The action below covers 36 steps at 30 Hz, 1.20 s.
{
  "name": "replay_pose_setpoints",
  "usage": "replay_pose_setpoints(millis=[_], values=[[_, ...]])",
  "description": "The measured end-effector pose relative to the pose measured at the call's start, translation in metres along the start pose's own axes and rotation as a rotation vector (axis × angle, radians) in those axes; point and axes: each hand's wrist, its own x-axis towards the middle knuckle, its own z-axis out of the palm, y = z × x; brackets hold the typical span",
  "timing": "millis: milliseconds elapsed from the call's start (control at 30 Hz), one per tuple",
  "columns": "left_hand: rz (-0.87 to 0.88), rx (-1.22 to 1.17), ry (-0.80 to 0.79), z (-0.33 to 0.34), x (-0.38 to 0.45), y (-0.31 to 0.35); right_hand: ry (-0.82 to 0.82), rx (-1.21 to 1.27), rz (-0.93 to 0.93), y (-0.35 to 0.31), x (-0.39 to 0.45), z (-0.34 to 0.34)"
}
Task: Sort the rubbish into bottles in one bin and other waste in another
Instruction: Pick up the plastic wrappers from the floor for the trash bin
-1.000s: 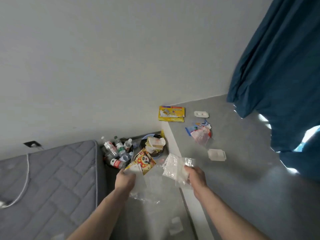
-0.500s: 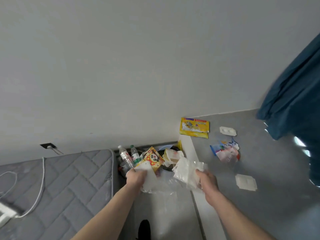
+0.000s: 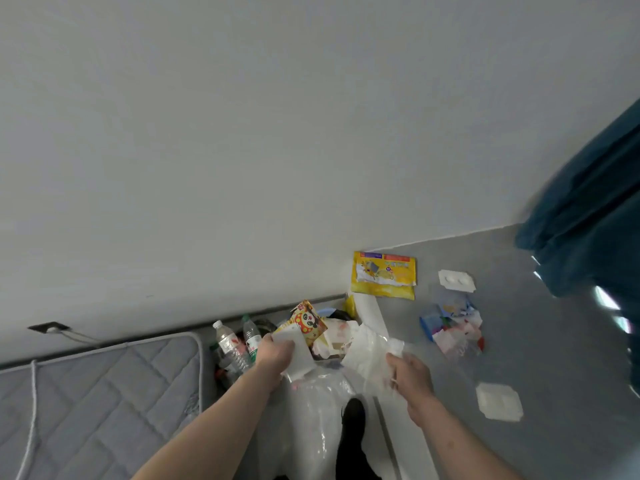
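1. The big clear bag (image 3: pixel 318 410) is hanging between both hands; it could be slipping and missing the bins.
2. The left hand (image 3: pixel 273 355) is gripping white paper (image 3: pixel 294 351), the right hand (image 3: pixel 410 375) crinkly plastic (image 3: pixel 367 355).
3. One bin (image 3: pixel 225 368) is holding bottles (image 3: pixel 230 344).
4. The other bin (image 3: pixel 332 311) is holding wrappers (image 3: pixel 308 322).

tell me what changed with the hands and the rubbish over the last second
Both hands moved forward, over the bins. The left hand grips the same white paper, now close to the panda packet. The right hand holds the same clear plastic bag, now at the edge of the waste bin's heap. Nothing was let go. The bottles, the yellow packet and the floor litter lie as before.
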Motion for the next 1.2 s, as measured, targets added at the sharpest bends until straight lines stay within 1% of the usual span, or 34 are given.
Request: replay_pose_setpoints(millis=[167,233,433,567,667,833,967,1033,1133,1200], values=[[-0.069,-0.040,0.047,0.026,0.054,0.023,-0.072,-0.147,0.029,-0.033,0.071,0.018],[-0.093,-0.019,0.061,0.036,0.080,0.028,-0.083,-0.210,0.044,-0.040,0.099,0.028],[-0.186,-0.052,0.046,0.083,0.183,0.023,-0.087,-0.368,0.096,-0.037,0.189,0.070],[-0.249,-0.144,0.030,0.133,0.270,-0.001,-0.077,-0.433,0.094,-0.004,0.273,0.110],[-0.285,-0.241,0.010,0.176,0.344,-0.033,-0.065,-0.471,0.099,0.035,0.340,0.140],[-0.315,-0.241,0.000,0.236,0.438,-0.084,-0.077,-0.565,0.096,0.108,0.432,0.183],[-0.301,-0.052,0.027,0.271,0.487,-0.131,-0.040,-0.613,0.117,0.164,0.487,0.202],[-0.261,0.080,0.038,0.281,0.504,-0.147,-0.014,-0.617,0.134,0.185,0.507,0.205],[-0.126,0.309,0.046,0.289,0.521,-0.163,-0.002,-0.648,0.131,0.209,0.527,0.211],[-0.037,0.446,0.070,0.294,0.530,-0.175,0.017,-0.669,0.096,0.226,0.539,0.218]])
